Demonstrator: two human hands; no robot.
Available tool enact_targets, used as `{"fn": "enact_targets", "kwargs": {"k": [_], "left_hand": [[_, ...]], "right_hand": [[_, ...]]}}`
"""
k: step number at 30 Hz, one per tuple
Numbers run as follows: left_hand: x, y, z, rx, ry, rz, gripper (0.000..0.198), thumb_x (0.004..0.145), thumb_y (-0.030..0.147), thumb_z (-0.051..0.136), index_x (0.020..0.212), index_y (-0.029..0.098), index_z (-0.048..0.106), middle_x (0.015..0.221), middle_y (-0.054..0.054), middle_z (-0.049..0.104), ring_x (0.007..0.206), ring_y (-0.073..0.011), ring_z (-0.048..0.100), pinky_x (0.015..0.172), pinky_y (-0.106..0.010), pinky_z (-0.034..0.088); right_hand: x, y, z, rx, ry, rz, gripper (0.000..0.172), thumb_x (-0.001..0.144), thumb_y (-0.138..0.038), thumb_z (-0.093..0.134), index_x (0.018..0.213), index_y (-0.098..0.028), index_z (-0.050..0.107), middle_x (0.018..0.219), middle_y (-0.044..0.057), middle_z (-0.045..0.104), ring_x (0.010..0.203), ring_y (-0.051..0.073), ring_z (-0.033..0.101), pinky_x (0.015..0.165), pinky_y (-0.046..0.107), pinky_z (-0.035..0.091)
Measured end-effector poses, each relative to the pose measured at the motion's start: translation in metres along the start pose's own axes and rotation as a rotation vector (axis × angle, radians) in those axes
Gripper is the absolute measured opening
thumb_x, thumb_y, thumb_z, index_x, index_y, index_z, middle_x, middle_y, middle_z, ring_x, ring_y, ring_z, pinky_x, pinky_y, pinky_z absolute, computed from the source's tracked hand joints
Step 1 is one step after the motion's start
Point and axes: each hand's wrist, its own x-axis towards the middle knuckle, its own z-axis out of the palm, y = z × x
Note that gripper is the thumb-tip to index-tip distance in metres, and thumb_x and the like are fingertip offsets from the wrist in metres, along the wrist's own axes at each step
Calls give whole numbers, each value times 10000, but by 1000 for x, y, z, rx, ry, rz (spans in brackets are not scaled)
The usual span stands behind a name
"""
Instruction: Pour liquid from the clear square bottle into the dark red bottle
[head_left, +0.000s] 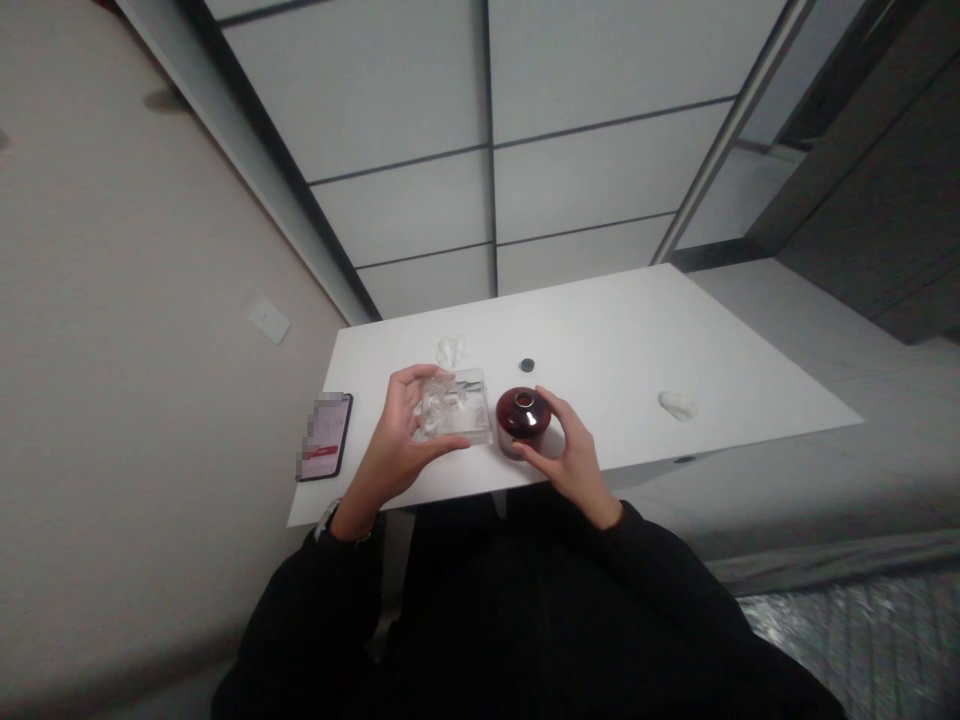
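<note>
One glossy dark-red round pot [523, 420] stands upright in the curled right hand [571, 452], its ringed top pointing up. Just left of it, the left hand [405, 425] grips a clear squarish box [459, 408], thumb at the near edge, fingers at the far; its broad face points up, its long axis hard to tell. Beyond the hands lie a small dark disc [527, 366] and a crumpled white wad [451, 350].

A clear, squarish box [466, 412], whether resting or raised cannot be told, sits near the near edge of the white counter [615, 345], toward its left end, with a round, glossy dark-red pot [523, 412] upright just right of it, its domed top centred by a small ring.
</note>
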Motion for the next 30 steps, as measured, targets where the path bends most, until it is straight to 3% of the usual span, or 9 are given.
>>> {"fn": "enact_targets", "kwargs": {"k": [2,5,11,17,30], "left_hand": [[-1,-4,-1,-9,54,-15,889,646,607,950,1328,248,507,1381,-142,624,1357,-339,601,1063,-479,575],[-1,-1,-5,101,76,-38,866,641,607,949,1337,249,576,1441,-149,601,1365,-353,593,1018,-495,603],[4,9,-14,380,9,32,852,742,554,907,1467,281,553,1450,-138,637,1348,-330,621,1016,-509,608],[12,11,-15,524,-39,132,736,786,470,901,1401,227,578,1412,-127,681,1324,-297,654,1112,-516,557],[16,12,-19,722,-155,338,784,838,537,825,1501,229,543,1456,-138,667,1359,-294,641,1139,-476,553]], "right_hand": [[-1,-3,4,8,-25,-5,731,896,-442,792,1527,-227,491,1459,162,637,1360,327,622,1155,529,523],[-2,-5,7,22,-39,-10,731,898,-436,789,1536,-248,484,1460,149,639,1360,326,622,1156,527,523],[-2,-7,7,22,-36,-19,723,903,-432,786,1535,-252,483,1461,148,639,1359,323,624,1143,521,535],[-2,-10,13,53,-58,-4,721,892,-433,798,1523,-254,497,1462,143,640,1361,318,624,1148,510,531],[-1,-14,18,65,-90,-11,737,888,-417,804,1536,-273,482,1465,135,638,1357,320,627,1149,525,531]]}}
